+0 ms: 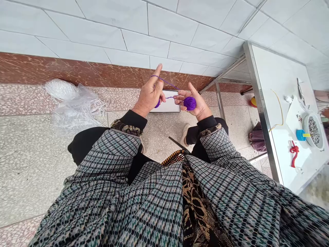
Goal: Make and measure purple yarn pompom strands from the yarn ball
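A small ball of purple yarn [190, 103] rests against the palm of my right hand [197, 104], whose fingers curl partly round it while the thumb sticks up. From it a purple strand [168, 83] runs across to my left hand [149, 94] and loops over the raised index finger. The other left fingers are folded on a second bit of purple yarn [157, 103], mostly hidden by the hand. Another stretch of strand spans the gap between both hands lower down. Beneath them on the floor lies a white box or board [168, 103], partly covered by my hands.
Bundled white cord [61, 90] and clear plastic [74, 113] lie on the floor at left. At right stands a metal-edged white table [280, 72] with a bowl of small pieces [314, 130], a blue cap-like item [300, 135] and red knotted cord [293, 154]. A tiled wall rises ahead.
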Demonstrator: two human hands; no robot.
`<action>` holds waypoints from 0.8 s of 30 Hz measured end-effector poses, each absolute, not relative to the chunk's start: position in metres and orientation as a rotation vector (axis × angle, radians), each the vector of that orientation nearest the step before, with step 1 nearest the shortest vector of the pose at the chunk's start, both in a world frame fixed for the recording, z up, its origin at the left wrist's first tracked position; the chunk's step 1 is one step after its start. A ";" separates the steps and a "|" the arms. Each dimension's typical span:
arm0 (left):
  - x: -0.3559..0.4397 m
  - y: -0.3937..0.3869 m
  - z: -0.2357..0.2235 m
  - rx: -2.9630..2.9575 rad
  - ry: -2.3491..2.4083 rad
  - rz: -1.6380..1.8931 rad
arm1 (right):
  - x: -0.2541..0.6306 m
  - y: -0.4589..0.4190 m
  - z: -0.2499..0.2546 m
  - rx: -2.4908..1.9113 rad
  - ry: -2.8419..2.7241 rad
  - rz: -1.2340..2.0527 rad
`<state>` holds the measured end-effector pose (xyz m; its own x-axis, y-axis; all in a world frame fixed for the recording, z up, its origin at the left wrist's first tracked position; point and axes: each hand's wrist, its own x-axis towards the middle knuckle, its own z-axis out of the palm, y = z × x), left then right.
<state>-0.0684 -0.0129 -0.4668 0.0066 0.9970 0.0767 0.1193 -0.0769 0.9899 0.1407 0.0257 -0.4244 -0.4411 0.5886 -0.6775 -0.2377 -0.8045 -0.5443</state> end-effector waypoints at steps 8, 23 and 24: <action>-0.067 -0.015 -0.467 1.415 1.249 1.232 | 0.136 0.024 -0.423 -1.179 -0.428 2.228; -0.037 -0.026 -0.472 1.739 1.423 0.986 | 0.107 0.030 -0.472 -1.324 -0.221 1.828; -0.035 -0.026 -0.475 1.815 1.451 0.924 | 0.103 0.031 -0.479 -1.356 -0.260 1.764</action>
<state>-0.0346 -0.0264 -0.4747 0.1477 0.9795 0.1367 0.5377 -0.1955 0.8201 0.1029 0.0307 -0.4790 -0.0267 0.7316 -0.6813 -0.5035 -0.5986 -0.6230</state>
